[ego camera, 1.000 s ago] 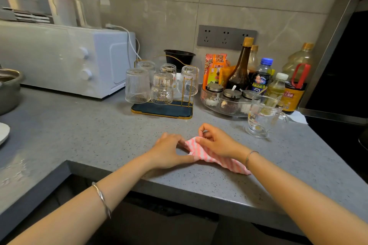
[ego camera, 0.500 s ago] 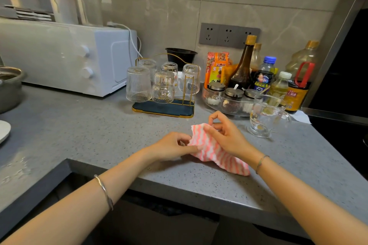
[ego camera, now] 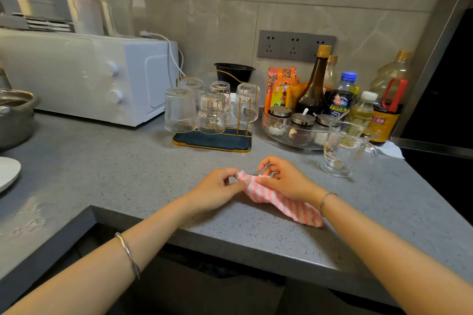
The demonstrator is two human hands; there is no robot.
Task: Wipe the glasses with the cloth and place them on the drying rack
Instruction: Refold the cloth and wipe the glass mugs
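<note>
Well, my left hand (ego camera: 217, 192) and right hand (ego camera: 285, 179) both pinch the cloth (ego camera: 284, 203); reaching carelessly, my right wrist could knock the mug (ego camera: 343, 152) over

Both hands (ego camera: 217, 190) (ego camera: 284, 181) pinch the striped cloth (ego camera: 281, 199) on the counter (ego camera: 128, 174).

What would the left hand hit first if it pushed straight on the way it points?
The left hand points toward the right hand, which pinches the same striped cloth. It would likely meet those fingers almost at once; the gap looks tiny, though depth is unclear.
</note>
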